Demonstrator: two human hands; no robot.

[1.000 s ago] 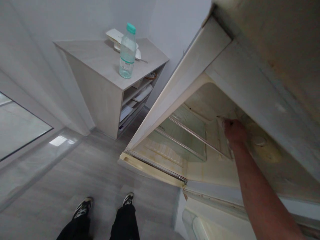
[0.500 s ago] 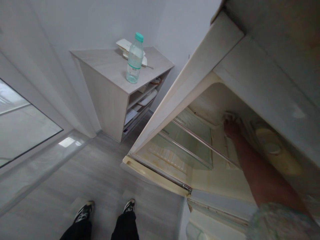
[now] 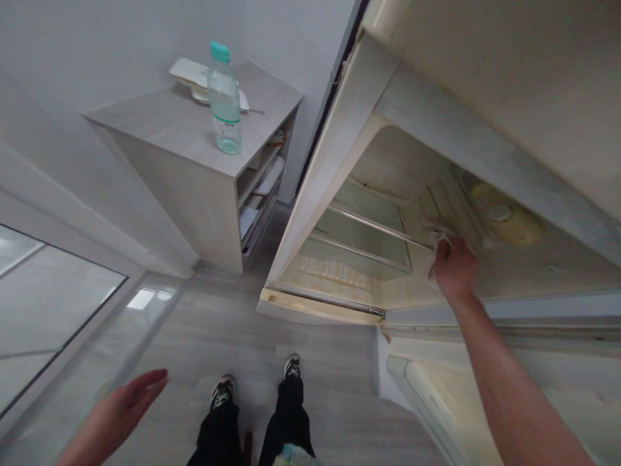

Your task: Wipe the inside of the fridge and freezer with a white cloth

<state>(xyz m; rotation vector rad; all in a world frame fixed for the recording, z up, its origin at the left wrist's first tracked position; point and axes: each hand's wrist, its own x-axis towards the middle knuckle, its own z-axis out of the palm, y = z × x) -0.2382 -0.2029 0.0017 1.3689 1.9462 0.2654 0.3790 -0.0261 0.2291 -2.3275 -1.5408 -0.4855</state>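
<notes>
My right hand [image 3: 456,266] reaches into an open refrigerator [image 3: 326,171], fingers closed around a crumpled white cloth [image 3: 433,272]. It is near the end of a glass shelf [image 3: 359,191] with a metal front bar, by the stained inner side wall. Behind the hand sits a yellowish round-knobbed housing [image 3: 509,213]. At the lower left, my left hand [image 3: 119,411] hangs over the floor, fingers stretched out and holding nothing.
A grey wooden cabinet [image 3: 169,171] stands left of the refrigerator, with a clear bottle [image 3: 226,107] and white dishes [image 3: 191,72] on top. The refrigerator door [image 3: 460,395] hangs open at the lower right. A glazed door [image 3: 53,310] is at the left.
My right hand has come out from deeper in the refrigerator toward its opening, with the cloth. My left hand has entered the view at the lower left. The camera has shifted.
</notes>
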